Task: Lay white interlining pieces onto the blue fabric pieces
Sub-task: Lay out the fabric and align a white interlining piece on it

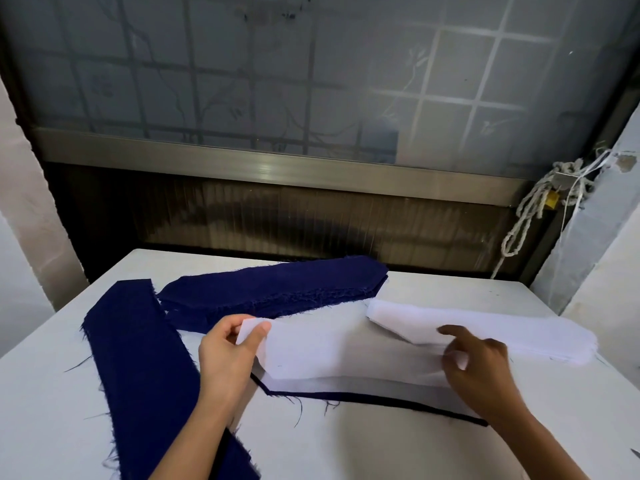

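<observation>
A white interlining piece (346, 351) is stretched between my hands just above the table. My left hand (230, 351) pinches its left end between thumb and fingers. My right hand (479, 362) grips its right end. Under it lies a blue fabric piece (374, 399), of which only the dark front edge shows. A stack of white interlining pieces (491, 330) lies behind my right hand. A pile of blue fabric pieces (277, 289) sits at the back, and a long blue strip (145, 368) runs down the left.
The white table (381, 445) fills the lower view, with its back edge against a dark wall panel and a frosted window (277, 81). A bundle of white cord (540, 202) hangs at the right, beside a pale wall.
</observation>
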Tool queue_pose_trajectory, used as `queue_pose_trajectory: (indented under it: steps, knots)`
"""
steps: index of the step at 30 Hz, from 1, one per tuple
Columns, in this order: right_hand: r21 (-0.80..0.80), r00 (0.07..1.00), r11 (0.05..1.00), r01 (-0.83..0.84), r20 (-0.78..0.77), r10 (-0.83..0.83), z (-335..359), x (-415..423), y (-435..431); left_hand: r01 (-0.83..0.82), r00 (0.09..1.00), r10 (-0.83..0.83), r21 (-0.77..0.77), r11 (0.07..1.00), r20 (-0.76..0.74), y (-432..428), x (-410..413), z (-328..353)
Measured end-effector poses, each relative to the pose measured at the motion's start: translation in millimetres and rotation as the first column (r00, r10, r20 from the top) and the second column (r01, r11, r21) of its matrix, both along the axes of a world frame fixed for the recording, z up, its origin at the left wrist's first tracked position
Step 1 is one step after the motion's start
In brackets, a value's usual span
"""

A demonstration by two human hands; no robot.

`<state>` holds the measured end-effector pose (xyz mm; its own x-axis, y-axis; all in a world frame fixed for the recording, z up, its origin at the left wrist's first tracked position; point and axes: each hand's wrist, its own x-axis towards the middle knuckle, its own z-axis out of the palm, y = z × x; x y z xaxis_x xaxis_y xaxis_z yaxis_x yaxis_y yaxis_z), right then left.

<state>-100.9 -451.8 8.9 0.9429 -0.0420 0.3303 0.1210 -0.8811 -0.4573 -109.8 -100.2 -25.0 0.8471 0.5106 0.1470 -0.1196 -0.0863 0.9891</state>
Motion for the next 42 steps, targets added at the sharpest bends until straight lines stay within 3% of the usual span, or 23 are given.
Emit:
queue_pose_trajectory:
  steps: [6,10,15,21,37,39,42]
  knots:
    - [0.315,0.92,0.907,0.281,0.181,-0.348,-12,-15,-19,-0.064,0.998,0.063,0.033,0.997,0.006,2,-1,-1]
    - [0.428,0.862,0.826,0.367,0.177,-0.475,-17,-21,-16,-0.114,0.993,0.113,0.076,0.991,0.021,1,-3,1]
    - [0.252,0.892,0.872,0.419,0.063,-0.447,-15,-22,-20,-0.123,0.988,0.143,0.26,0.958,-0.059,-1,-2,-5]
    - [0.023,0.912,0.911,0.411,-0.014,-0.411,-19,-24,-22,-0.065,0.971,0.193,0.623,0.779,-0.14,-6,1,-7]
    - [-0.031,0.904,0.904,0.427,0.009,-0.427,-30,-19,-25,-0.025,0.955,0.234,0.732,0.681,-0.185,-11,0,1]
    - [-0.06,0.896,0.894,0.443,0.028,-0.442,-30,-19,-25,-0.047,0.95,0.277,0.814,0.579,-0.142,-12,-2,2]
    - [-0.133,0.878,0.868,0.479,0.054,-0.476,-30,-18,-25,-0.075,0.954,0.298,0.935,0.347,-0.034,-15,-4,7]
